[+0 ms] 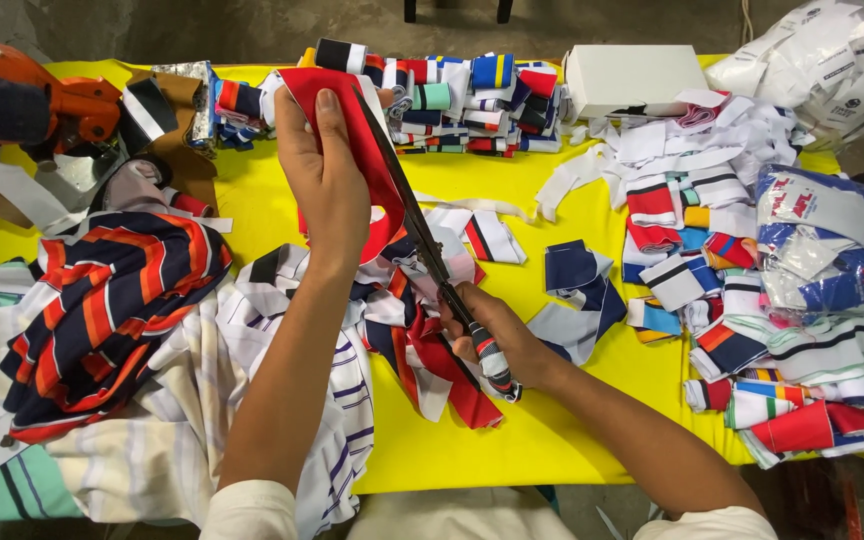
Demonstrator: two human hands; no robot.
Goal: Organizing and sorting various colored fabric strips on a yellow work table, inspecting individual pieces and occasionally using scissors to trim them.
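The red strip (pixel 357 150) is one piece of cloth, held up over the middle of the yellow table (pixel 512 440). The left hand (pixel 320 170) is closed on it, thumb in front, fingers behind. One pair of scissors (pixel 422 235) lies along the strip's right edge, blades touching the cloth. The right hand (pixel 497 340) is wrapped tight around the handles. Under the hands sits one heap of striped scraps (pixel 412 330). One blue piece (pixel 577 285) lies just beside it. One white box (pixel 632 75) stands at the back. One orange machine (pixel 22 100) is far left. One clear bag (pixel 822 240) sits on the right.
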